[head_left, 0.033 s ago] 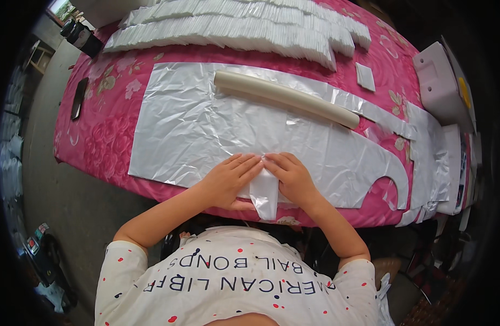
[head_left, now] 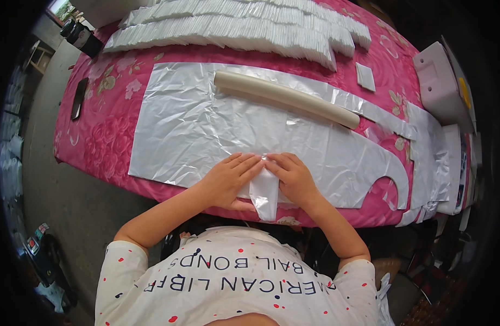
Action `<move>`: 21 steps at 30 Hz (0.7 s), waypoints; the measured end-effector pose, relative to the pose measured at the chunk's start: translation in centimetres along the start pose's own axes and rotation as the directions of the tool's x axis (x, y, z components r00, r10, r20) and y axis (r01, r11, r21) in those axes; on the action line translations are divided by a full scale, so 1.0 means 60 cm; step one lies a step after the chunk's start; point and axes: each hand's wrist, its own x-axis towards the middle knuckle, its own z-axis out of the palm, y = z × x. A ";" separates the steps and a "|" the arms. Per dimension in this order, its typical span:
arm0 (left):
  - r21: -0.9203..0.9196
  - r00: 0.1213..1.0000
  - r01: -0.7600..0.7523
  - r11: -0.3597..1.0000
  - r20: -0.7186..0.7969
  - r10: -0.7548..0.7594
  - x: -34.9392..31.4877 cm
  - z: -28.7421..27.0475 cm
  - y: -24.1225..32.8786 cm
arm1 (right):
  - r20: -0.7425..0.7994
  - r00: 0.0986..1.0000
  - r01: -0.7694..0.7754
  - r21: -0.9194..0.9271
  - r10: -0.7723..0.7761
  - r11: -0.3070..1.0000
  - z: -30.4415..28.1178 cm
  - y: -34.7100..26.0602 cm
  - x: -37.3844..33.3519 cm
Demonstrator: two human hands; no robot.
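The narrow plastic strip [head_left: 265, 196] lies at the desk's [head_left: 106, 152] near edge, on the large plastic sheet [head_left: 176, 122]. The left hand [head_left: 231, 179] and right hand [head_left: 294, 179] meet over its far end; whether either grip pinches, I cannot tell. Even, light fingertip pressure should limit wrinkling. Fingers hide the strip's top.

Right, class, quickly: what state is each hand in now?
Left hand: open, palm down, by the narrow white strip.
Right hand: open, palm down; whether it pinches the strip, unclear.
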 end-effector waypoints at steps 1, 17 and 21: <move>-0.015 1.000 0.006 1.000 -0.015 -0.006 0.001 0.002 -0.004 | -0.003 1.000 0.000 -0.017 0.000 1.000 -0.003 0.001 0.000; -0.253 0.945 0.120 0.960 -0.266 -0.188 0.029 0.006 -0.017 | 0.457 0.515 -0.852 0.367 0.725 0.374 -0.045 0.035 0.089; 0.031 0.986 0.164 0.986 -0.034 -0.163 0.039 0.041 0.005 | 0.441 0.521 -0.849 0.358 0.731 0.389 -0.043 0.036 0.088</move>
